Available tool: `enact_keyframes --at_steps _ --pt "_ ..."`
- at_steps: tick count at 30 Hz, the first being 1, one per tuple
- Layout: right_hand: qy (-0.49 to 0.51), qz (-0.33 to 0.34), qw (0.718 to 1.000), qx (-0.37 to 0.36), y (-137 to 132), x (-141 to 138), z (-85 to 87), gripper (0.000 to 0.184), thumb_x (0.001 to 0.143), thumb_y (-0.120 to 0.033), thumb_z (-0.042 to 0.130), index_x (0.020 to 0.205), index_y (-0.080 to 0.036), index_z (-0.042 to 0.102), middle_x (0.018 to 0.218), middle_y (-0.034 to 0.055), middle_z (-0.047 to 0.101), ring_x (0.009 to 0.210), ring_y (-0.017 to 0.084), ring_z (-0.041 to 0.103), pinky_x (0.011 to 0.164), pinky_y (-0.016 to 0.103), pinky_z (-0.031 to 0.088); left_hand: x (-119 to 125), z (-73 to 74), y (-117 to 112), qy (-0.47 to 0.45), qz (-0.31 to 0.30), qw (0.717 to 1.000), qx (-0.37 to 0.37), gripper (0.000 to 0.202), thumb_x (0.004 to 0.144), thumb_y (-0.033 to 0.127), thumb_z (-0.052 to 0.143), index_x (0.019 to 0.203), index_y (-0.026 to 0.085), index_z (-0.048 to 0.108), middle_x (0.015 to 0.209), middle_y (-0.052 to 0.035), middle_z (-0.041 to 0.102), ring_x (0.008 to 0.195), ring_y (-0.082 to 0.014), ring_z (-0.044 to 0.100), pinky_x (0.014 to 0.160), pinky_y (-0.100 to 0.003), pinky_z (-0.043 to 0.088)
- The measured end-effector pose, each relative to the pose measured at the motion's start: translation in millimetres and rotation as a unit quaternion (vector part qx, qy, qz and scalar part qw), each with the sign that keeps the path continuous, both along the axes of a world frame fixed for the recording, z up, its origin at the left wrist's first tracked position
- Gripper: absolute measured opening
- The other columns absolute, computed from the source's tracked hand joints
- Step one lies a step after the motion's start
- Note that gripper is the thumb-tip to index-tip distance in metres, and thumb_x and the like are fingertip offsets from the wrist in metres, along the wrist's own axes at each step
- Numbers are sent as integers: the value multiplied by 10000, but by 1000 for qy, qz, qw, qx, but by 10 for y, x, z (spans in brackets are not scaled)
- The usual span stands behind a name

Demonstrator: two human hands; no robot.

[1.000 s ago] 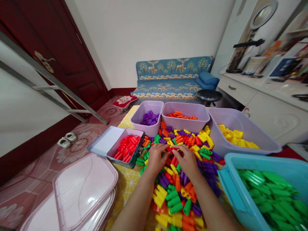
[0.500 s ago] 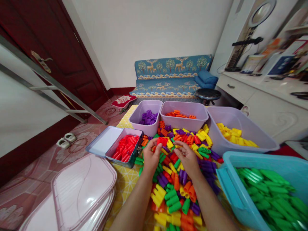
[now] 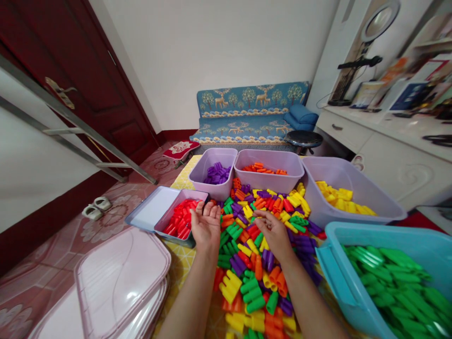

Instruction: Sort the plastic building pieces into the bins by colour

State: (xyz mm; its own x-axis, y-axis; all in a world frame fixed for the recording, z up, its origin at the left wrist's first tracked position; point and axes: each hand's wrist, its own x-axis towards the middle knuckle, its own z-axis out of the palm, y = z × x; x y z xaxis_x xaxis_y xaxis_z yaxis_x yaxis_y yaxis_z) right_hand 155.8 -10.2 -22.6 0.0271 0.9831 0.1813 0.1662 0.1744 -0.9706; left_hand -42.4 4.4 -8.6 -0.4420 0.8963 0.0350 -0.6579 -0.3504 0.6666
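Note:
My left hand (image 3: 206, 228) is palm-up with its fingers spread, holding nothing. It is at the right edge of the small box (image 3: 191, 244) of red plastic pieces (image 3: 182, 217), whose lid is folded back. My right hand (image 3: 273, 231) hovers over the middle of a mixed pile of plastic building pieces (image 3: 251, 286) in red, orange, yellow, green and purple. Its fingers are loosely bent, the thumb a little apart, and no piece shows in them. Many pieces are ribbed tubes joined side by side.
Lilac bins hold purple pieces (image 3: 217, 173), orange pieces (image 3: 259, 167) and yellow pieces (image 3: 348, 200). A turquoise bin (image 3: 341, 273) of green pieces stands at the right. Stacked lids (image 3: 122, 278) lie at the left. Behind the table are a blue sofa (image 3: 243, 123) and a black stool (image 3: 303, 138).
My left hand has moved left from the pile to the red box, and the red piece it held has left its fingers. My right hand has stayed over the pile.

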Motion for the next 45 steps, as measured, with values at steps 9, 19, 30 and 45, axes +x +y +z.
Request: enact_keyframes --at_steps 9,19,30,45 --pt "-101 -80 983 129 -4 41 114 236 857 -318 526 1006 -190 657 1086 109 652 1003 235 616 813 383 534 304 -11 -122 691 -46 721 4 475 749 346 679 1205 233 607 1281 -99 570 1214 -287 496 1049 -475 367" --pt "-431 -144 886 95 408 198 333 508 810 -254 579 1299 -134 513 1266 159 589 1178 302 501 991 468 391 317 -46 -131 762 -73 644 -8 428 792 408 635 1183 234 625 1319 -96 553 1196 -297 516 1024 -478 392" --pt "-456 -9 885 91 213 101 330 425 826 -216 558 1249 -250 577 1172 62 643 1048 257 540 927 393 431 308 -44 -126 716 -82 693 23 733 727 359 708 1389 232 420 1419 -107 461 1294 -293 433 1072 -472 355" --pt "-187 12 976 109 -41 184 152 345 772 -187 590 1117 -193 612 1188 91 609 1099 217 574 979 388 442 318 -120 -71 673 -59 737 31 288 762 104 613 1027 202 668 1079 -76 641 1038 -208 593 950 -382 472"
